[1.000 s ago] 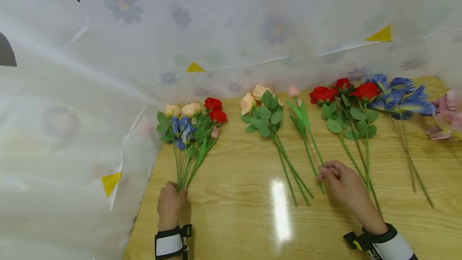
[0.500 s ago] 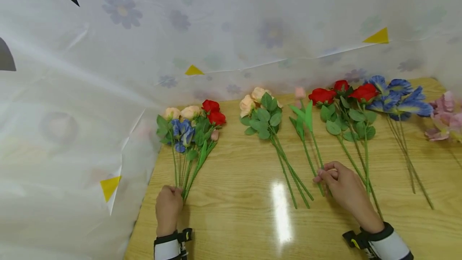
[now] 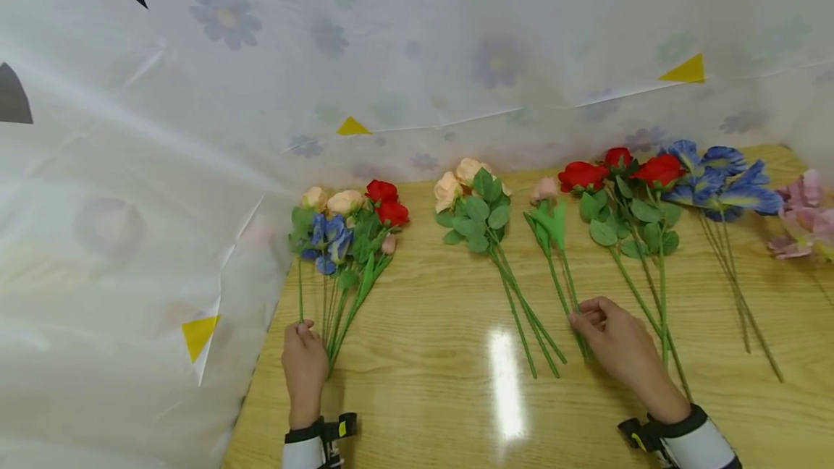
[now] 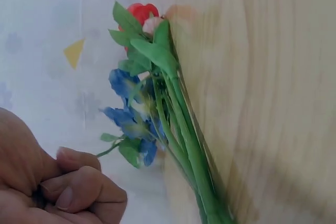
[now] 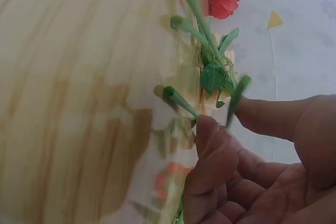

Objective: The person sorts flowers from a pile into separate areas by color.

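- The left hand (image 3: pixel 304 368) is pinching the stem (image 3: pixel 300 288) of a peach rose (image 3: pixel 315 198), its fingers curling together; that rose is standing out at the bunch's left side, near the far-left corner of the counter (image 3: pixel 423 324).
- Just beside it, the mixed bunch (image 3: pixel 374 237) is lying along the counter's left edge, its red, peach, blue and pink heads pointing toward the far edge; in the left wrist view its thicker stems are running past the fingers, apart from them.
- The right hand (image 3: pixel 615 342) is clamping thumb and fingers on the pink tulips (image 3: pixel 554 226) low on the stems; whether it is gripping one stem or both I cannot tell. The tulip heads are pointing toward the far edge.
- Between the hands, the peach roses (image 3: pixel 476 216) are lying with stems slanting toward the near edge.
- To the right of the tulips, the red roses (image 3: pixel 583 175) are lying along the far edge, the blue irises (image 3: pixel 723 183) are lying by the far-right corner, and the pink blossoms (image 3: pixel 804 219) are sitting toward the right edge.
- A pale flowered sheet (image 3: pixel 417 35) is hanging behind the far edge.
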Available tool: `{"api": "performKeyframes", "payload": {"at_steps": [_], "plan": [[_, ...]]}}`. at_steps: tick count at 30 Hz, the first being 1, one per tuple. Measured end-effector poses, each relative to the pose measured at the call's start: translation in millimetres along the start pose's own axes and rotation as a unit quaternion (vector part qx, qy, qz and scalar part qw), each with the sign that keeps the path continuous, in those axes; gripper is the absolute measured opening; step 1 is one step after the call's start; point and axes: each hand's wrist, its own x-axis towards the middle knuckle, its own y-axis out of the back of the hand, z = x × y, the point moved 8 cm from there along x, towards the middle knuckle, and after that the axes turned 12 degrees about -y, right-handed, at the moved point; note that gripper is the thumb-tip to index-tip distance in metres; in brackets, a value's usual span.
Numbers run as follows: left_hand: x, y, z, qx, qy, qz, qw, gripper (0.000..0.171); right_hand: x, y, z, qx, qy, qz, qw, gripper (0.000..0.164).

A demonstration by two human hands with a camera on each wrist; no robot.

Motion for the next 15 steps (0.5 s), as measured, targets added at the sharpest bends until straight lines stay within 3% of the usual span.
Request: {"api": "performKeyframes", "payload": {"at_steps": [4, 9, 15], "plan": [[0.6, 4.5, 11.9, -0.023, -0.03, 0.057, 0.9977, 0.039, -1, 3, -4, 0.002, 0.016, 0.018, 1.0, 0.037], [-2.7, 7.2, 37.6, -0.092, -0.079, 0.12, 0.9853, 0.035, -1, 3, -13, 0.022, 0.021, 0.013, 0.999, 0.035], [-9.0, -6.7, 78.1, -0.225, -0.151, 0.107, 0.9566, 0.028, -6, -3, -34, 0.074, 0.044, -0.019, 0.996, 0.039]]}}
